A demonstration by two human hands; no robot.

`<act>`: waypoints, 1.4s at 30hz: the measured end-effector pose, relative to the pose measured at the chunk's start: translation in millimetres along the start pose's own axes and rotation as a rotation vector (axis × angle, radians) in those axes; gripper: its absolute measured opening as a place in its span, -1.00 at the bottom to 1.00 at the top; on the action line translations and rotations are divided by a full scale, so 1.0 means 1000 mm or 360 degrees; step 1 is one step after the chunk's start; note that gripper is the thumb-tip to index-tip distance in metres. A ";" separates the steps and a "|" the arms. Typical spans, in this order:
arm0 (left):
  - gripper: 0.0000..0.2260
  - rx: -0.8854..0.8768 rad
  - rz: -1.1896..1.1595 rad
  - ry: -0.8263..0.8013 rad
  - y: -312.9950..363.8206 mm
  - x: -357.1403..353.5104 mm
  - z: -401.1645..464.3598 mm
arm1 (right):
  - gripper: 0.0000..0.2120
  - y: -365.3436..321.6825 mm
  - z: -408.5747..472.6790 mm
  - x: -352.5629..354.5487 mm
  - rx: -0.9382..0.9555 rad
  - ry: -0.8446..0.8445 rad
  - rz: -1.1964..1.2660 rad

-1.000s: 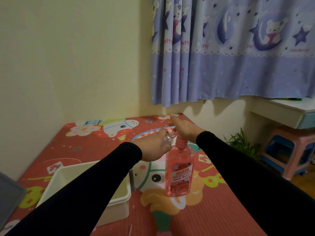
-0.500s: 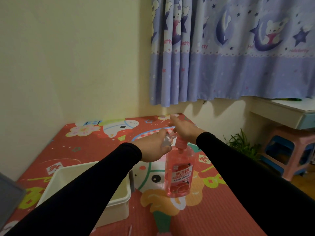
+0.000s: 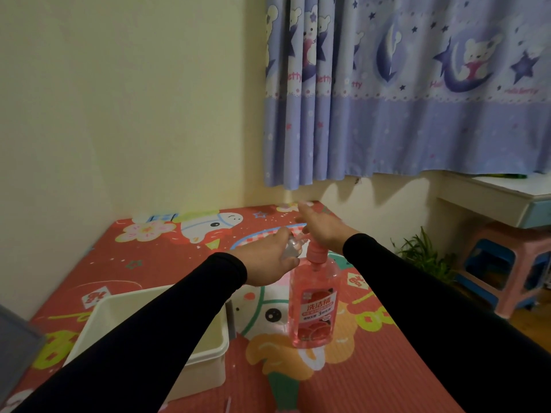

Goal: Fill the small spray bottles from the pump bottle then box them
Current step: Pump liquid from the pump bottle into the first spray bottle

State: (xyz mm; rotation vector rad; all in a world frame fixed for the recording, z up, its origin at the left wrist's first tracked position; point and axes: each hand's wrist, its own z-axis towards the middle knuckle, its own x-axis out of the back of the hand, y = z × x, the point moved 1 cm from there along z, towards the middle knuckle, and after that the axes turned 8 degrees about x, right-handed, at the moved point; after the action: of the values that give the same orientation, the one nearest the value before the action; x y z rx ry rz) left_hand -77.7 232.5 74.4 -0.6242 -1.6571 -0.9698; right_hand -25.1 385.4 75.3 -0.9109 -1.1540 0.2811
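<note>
- Since half a second ago I see almost no movement; both hands sit where they were, the pump head at about the same height
- My left hand (image 3: 268, 257) curls round a small clear spray bottle (image 3: 290, 248), held just beside the pump spout
- My right hand (image 3: 323, 229) rests flat on the pump bottle (image 3: 314, 308), fingers straight; the pink bottle stands upright on the red mat (image 3: 372, 368)
- A white box (image 3: 208, 362) sits left of it, open

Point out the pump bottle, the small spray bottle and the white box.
pump bottle (image 3: 316, 315): head view, on its front label.
small spray bottle (image 3: 290, 248): head view, on its clear body, in the left hand.
white box (image 3: 208, 357): head view, on its near right rim.
</note>
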 end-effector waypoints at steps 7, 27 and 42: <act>-0.57 -0.0036 -0.0103 0.0060 -0.003 0.005 0.001 | -0.36 -0.013 -0.003 0.006 0.0070 0.0065 0.0087; -0.55 0.0119 -0.0302 0.0063 -0.016 -0.007 -0.015 | -0.45 -0.018 -0.027 0.025 0.0248 0.0349 0.0045; -0.61 0.0111 -0.0644 0.0366 -0.024 0.000 -0.076 | -0.65 -0.037 -0.097 0.019 0.0617 0.0644 -0.0095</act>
State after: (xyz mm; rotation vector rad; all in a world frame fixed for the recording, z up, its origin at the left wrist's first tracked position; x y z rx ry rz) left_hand -56.8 156.1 75.8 -0.1213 -1.6310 -1.2156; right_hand 59.0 328.0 104.9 -0.5555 -0.7168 0.2469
